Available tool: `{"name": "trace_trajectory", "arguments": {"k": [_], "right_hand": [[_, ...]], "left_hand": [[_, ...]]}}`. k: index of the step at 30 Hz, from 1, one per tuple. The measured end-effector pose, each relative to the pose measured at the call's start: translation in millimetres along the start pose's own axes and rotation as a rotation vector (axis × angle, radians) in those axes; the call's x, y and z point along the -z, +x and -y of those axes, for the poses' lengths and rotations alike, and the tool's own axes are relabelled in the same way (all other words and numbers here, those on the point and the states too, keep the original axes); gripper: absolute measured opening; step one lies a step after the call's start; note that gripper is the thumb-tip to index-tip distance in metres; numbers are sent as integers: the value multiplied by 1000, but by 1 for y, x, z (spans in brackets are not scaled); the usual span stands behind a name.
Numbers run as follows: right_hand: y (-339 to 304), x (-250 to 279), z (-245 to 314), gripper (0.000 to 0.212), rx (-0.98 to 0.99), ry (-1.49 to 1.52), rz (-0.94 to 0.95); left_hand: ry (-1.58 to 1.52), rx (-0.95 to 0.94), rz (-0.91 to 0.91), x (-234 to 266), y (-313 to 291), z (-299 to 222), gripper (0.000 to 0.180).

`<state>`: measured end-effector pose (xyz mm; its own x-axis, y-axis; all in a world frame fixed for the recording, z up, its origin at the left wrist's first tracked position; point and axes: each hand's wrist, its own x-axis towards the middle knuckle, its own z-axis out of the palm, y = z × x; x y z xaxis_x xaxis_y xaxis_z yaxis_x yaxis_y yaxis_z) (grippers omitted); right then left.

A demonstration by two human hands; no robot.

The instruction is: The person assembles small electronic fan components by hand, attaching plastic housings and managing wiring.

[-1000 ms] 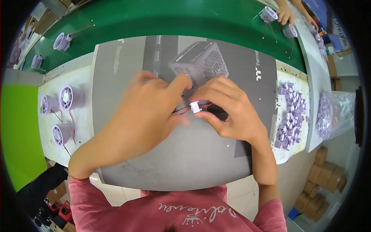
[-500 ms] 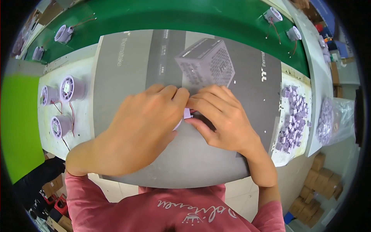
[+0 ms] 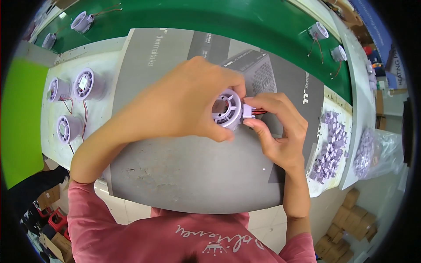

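My left hand (image 3: 186,103) wraps around a round, lavender fan-like plastic unit (image 3: 235,108), with its spoked ring facing up and toward me. The fingers cover the unit's far and left sides. At its right side sits a small lavender block (image 3: 247,111), with red and black wires (image 3: 259,112) running out to the right. The thumb and forefinger of my right hand (image 3: 283,133) pinch that block against the unit. Whether the block is fully seated cannot be seen. Both hands are over the grey printed cardboard (image 3: 188,175).
Several similar lavender units (image 3: 89,83) with wires stand on the white surface at left. A pile of small lavender blocks (image 3: 330,153) lies at right, beside a clear plastic bag (image 3: 386,151). More units (image 3: 82,22) sit on the green belt (image 3: 175,17) beyond the cardboard.
The unit has been turned so its spoked ring shows between my hands, where it was mostly hidden. Both hands have shifted to the right, and my right fingers now pinch the block at the unit's side.
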<state>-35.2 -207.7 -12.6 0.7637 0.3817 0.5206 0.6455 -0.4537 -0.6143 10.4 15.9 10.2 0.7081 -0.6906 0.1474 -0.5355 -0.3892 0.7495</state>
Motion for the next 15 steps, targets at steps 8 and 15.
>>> {"name": "trace_trajectory", "arguments": {"k": [8,15], "right_hand": [[-1,1,-3,30,-102,48,-33],[-2,0,4,23,6,-222,-42]], "left_hand": [[-104,2,-30,-8,8,12,46],[-213,184,40,-8,7,5,47]]}}
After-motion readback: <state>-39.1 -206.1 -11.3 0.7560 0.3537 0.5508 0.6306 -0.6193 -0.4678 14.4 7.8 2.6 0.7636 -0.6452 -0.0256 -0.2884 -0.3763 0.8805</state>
